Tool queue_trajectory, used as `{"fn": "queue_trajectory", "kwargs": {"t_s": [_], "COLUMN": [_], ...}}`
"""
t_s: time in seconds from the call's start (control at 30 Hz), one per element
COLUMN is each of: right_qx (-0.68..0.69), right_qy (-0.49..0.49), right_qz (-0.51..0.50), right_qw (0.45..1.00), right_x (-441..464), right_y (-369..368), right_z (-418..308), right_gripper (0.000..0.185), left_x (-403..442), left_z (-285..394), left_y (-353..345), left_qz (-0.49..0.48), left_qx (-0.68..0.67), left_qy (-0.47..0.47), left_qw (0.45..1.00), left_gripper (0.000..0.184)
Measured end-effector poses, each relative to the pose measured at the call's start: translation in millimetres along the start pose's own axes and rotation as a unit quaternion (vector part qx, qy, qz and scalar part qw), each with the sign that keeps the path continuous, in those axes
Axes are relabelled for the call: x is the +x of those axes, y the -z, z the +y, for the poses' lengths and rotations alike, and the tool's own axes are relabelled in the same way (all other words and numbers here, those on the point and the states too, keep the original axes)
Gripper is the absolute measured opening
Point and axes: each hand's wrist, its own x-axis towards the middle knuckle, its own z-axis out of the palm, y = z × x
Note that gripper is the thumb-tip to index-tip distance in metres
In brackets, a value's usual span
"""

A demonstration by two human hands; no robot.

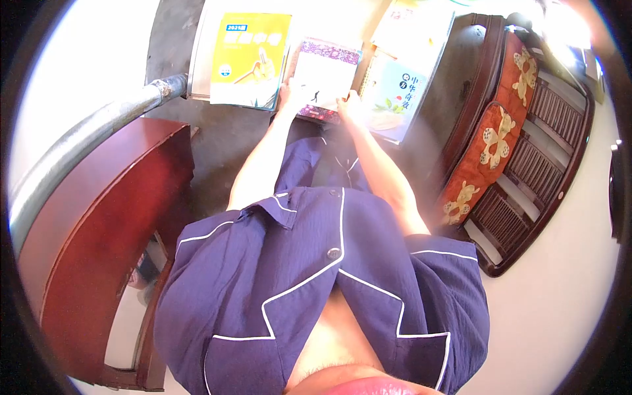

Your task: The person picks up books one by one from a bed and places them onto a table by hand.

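Observation:
A book (324,76) with a white cover, a purple floral band along the top and a small dark figure low on it is held at its near end by both hands. My left hand (287,96) is closed on its left edge. On the right edge, my right hand (349,103) grips with the thumb over the cover. A yellow book (249,59) lies just left of it. To the right is a light blue book (395,92) with Chinese characters and green leaves on its cover. The undersides of both hands are hidden.
A pale table (201,59) bears the books, with another pale book (405,29) at the far right. A metal pipe (99,122) and reddish-brown wooden furniture (112,243) stand left. To the right is a dark wooden bench (543,131) with an orange flowered cushion (490,141).

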Motion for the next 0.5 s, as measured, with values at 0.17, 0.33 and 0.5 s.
{"fn": "queue_trajectory", "kwargs": {"t_s": [0.17,0.33,0.5], "right_qx": [0.059,-0.039,-0.163], "right_qy": [0.025,0.061,0.125], "right_qz": [0.018,0.034,0.057], "right_qw": [0.998,0.997,0.977], "right_x": [-5,-11,-12], "right_y": [-3,-4,-7], "right_z": [-14,-19,-18], "right_gripper": [0.036,0.055,0.031], "left_x": [5,-3,19], "left_z": [-41,-18,-41], "left_y": [-41,-33,-36], "left_qz": [0.144,0.115,0.122], "left_qx": [0.104,0.145,0.111], "left_qy": [-0.085,-0.011,-0.082], "left_qw": [0.980,0.983,0.983], "left_gripper": [0.042,0.055,0.053]}}
